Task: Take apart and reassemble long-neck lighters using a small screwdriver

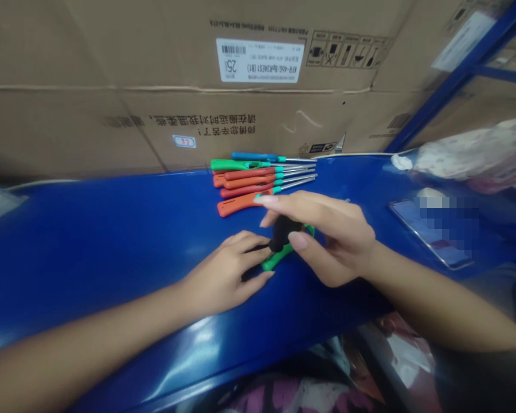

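Observation:
In the head view, my right hand (333,232) is curled around a stubby black screwdriver (285,232) with a bulbous handle, its tip pointing down and left. Beneath it a green gas lighter (279,259) lies on the blue table, partly hidden by the screwdriver and my fingers. My left hand (234,269) has its thumb and fingertips at the near-left end of that lighter, holding it against the table. Just beyond my hands, several long-necked lighters (245,182) lie side by side, red, orange, green and blue, metal tubes pointing right.
A large cardboard box (155,109) with upside-down print stands along the back of the blue table (112,229). To the right lie a phone (430,235) and a pale cloth bundle (460,149). A blue metal frame (447,74) slants at the upper right.

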The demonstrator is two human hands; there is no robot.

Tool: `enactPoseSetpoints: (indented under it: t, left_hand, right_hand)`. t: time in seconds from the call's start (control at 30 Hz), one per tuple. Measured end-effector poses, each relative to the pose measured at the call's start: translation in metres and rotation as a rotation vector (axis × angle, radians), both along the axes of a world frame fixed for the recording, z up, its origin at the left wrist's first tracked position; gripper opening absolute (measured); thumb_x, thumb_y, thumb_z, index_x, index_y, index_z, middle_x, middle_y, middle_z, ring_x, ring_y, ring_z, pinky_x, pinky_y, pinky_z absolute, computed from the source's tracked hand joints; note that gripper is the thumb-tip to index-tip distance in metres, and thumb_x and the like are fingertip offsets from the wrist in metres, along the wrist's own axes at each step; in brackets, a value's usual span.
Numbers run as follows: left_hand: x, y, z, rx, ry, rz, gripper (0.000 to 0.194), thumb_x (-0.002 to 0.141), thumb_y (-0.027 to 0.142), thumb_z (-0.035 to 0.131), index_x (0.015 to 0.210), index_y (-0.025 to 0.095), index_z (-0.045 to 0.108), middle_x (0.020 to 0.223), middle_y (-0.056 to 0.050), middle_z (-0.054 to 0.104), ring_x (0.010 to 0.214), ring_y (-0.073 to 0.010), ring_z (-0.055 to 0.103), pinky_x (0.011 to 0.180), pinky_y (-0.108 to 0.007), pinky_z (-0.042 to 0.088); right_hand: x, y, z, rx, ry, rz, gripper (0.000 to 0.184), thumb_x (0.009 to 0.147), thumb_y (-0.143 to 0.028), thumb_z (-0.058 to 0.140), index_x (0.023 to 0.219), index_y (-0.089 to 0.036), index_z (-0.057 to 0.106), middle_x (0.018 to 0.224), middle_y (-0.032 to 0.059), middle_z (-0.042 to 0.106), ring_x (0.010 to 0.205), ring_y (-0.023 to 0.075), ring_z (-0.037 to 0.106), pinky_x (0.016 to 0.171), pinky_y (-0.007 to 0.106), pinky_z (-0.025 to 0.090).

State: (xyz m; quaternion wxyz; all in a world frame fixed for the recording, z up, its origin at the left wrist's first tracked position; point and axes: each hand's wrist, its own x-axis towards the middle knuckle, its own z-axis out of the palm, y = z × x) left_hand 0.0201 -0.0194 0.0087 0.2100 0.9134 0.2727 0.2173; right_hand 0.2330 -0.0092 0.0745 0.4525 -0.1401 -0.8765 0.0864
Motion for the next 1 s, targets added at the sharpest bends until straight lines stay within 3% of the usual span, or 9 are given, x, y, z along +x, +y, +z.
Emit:
enactPoseSetpoints:
  t: [0.13,0.23,0.33,0.53,0.6,0.73,0.83,0.93,1.0]
  left_hand:
    - [0.000,-0.001,-0.001,-0.010,-0.043,0.003,0.023,0.097,0.028,0.058,0.116,0.021,0.068,0.122,-0.009,0.063,0.115,-0.0249,0.057,0.101,-0.043,0.050]
    - [0.000,-0.001,-0.002,-0.021,-0.061,-0.001,0.024,0.097,0.029,0.057,0.118,0.020,0.066,0.117,-0.009,0.063,0.111,-0.0242,0.057,0.098,-0.042,0.051]
    - [0.000,-0.001,-0.003,-0.021,-0.063,0.005,0.026,0.097,0.028,0.058,0.120,0.018,0.064,0.115,-0.010,0.063,0.109,-0.0239,0.057,0.097,-0.042,0.051]
    - [0.000,-0.001,-0.003,0.007,-0.043,0.009,0.022,0.097,0.030,0.058,0.113,0.018,0.069,0.120,-0.010,0.062,0.111,-0.0245,0.057,0.099,-0.042,0.049]
    - [0.000,-0.001,-0.003,0.001,-0.039,0.012,0.023,0.097,0.030,0.058,0.115,0.019,0.069,0.120,-0.010,0.062,0.111,-0.0246,0.057,0.100,-0.042,0.049]
    - [0.000,-0.001,-0.002,-0.018,-0.046,-0.009,0.026,0.097,0.028,0.059,0.121,0.021,0.067,0.116,-0.009,0.064,0.108,-0.0231,0.057,0.098,-0.041,0.051]
    - [0.000,0.000,-0.002,-0.009,-0.054,-0.006,0.026,0.097,0.028,0.058,0.120,0.021,0.068,0.116,-0.010,0.064,0.109,-0.0238,0.058,0.098,-0.043,0.051]
    - [0.000,0.000,-0.002,-0.001,-0.054,-0.005,0.028,0.097,0.029,0.058,0.122,0.020,0.067,0.118,-0.011,0.064,0.110,-0.0250,0.058,0.099,-0.044,0.051]
    - [0.000,0.000,-0.003,0.007,-0.062,-0.007,0.029,0.096,0.029,0.059,0.123,0.020,0.067,0.118,-0.011,0.064,0.112,-0.0251,0.058,0.100,-0.044,0.051]
  right_hand:
    - [-0.004,0.000,-0.001,-0.049,0.033,0.055,0.030,0.100,-0.020,0.050,0.126,-0.014,0.061,0.109,0.0084,0.073,0.097,0.0161,0.069,0.085,0.033,0.057]
    - [-0.003,0.001,-0.003,0.049,0.068,-0.036,0.020,0.093,-0.027,0.066,0.110,-0.016,0.068,0.096,0.0053,0.075,0.080,0.0139,0.067,0.073,0.027,0.057]
    - [-0.001,0.001,-0.004,0.129,0.063,-0.113,0.025,0.087,-0.034,0.075,0.105,-0.018,0.069,0.081,0.0016,0.071,0.067,0.0119,0.063,0.062,0.024,0.054]
    - [-0.004,-0.001,-0.002,-0.085,-0.007,0.066,0.035,0.102,-0.024,0.042,0.134,-0.013,0.054,0.120,0.0115,0.069,0.111,0.0188,0.065,0.093,0.038,0.055]
    - [-0.005,-0.001,-0.002,-0.102,0.033,0.066,0.030,0.100,-0.023,0.050,0.127,-0.012,0.058,0.112,0.0106,0.072,0.100,0.0171,0.068,0.089,0.035,0.056]
    - [-0.004,0.005,-0.006,0.096,0.123,-0.090,0.019,0.090,-0.026,0.070,0.107,-0.018,0.066,0.090,0.0038,0.074,0.071,0.0139,0.066,0.070,0.029,0.058]
    - [-0.002,0.008,-0.007,0.123,0.106,-0.113,0.024,0.096,-0.031,0.062,0.114,-0.017,0.065,0.095,0.0058,0.074,0.081,0.0175,0.070,0.076,0.034,0.059]
    - [-0.001,0.009,-0.007,-0.039,0.040,-0.051,0.034,0.103,-0.029,0.044,0.131,-0.014,0.056,0.113,0.0104,0.071,0.101,0.0194,0.070,0.089,0.038,0.057]
    - [0.000,0.010,-0.008,-0.101,0.049,-0.033,0.033,0.101,-0.029,0.049,0.129,-0.015,0.058,0.111,0.0093,0.071,0.100,0.0185,0.070,0.089,0.036,0.057]
